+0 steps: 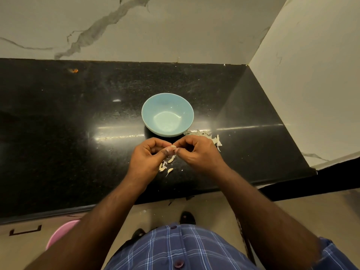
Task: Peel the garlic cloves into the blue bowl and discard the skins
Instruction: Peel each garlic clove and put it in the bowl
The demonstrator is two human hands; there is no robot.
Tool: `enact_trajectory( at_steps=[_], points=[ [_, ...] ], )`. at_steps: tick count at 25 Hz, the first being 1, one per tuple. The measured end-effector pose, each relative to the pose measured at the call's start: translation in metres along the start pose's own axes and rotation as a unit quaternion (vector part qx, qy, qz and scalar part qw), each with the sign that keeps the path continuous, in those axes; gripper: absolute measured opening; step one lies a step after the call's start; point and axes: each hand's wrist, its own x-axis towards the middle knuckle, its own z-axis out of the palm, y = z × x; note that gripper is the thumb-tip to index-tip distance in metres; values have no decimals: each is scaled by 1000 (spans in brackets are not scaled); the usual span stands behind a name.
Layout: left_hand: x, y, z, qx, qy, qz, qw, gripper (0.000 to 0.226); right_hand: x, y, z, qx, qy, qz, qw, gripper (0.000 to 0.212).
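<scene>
A single garlic clove [173,146] sits pinched between the two hands, held above the black granite countertop [78,114] just in front of the blue bowl [167,114]. The left hand [150,152] has its fingers curled inward, with the thumb pressing on the clove from the near side. The right hand [196,152] meets it from the other side, its fingers likewise curled and its thumb tip against the clove. Only a small pale part of the clove shows between the thumbs, so how much skin it carries cannot be told.

Directly below the hands, a few pale pieces [167,165] lie on the counter close together; whether they are cloves or bits of skin cannot be told. A looser heap of papery garlic skins [209,136] lies just beside the bowl on its right, partly hidden behind the right hand.

The bowl stands upright near the middle of the counter, and nothing can be made out inside it beyond the glare on its glazed bottom.

Behind the counter rises a white marble-patterned wall [155,26] with grey veins, and a second such wall closes the right side. Near the bottom left, under the counter edge, part of a pink tub [60,233] shows on the floor. The person wears a blue checked shirt [181,248].
</scene>
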Motion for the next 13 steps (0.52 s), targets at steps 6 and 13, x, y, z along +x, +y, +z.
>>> enact_trajectory(
  at_steps=[6, 13],
  points=[
    [7, -4, 10, -35, -17, -66, 997, 11, 4, 19, -8, 39, 14, -39, 998, 18],
    [4, -4, 15, 2, -23, -55, 998, 14, 5, 30, -4, 89, 21, -20, 996, 15]
  ],
)
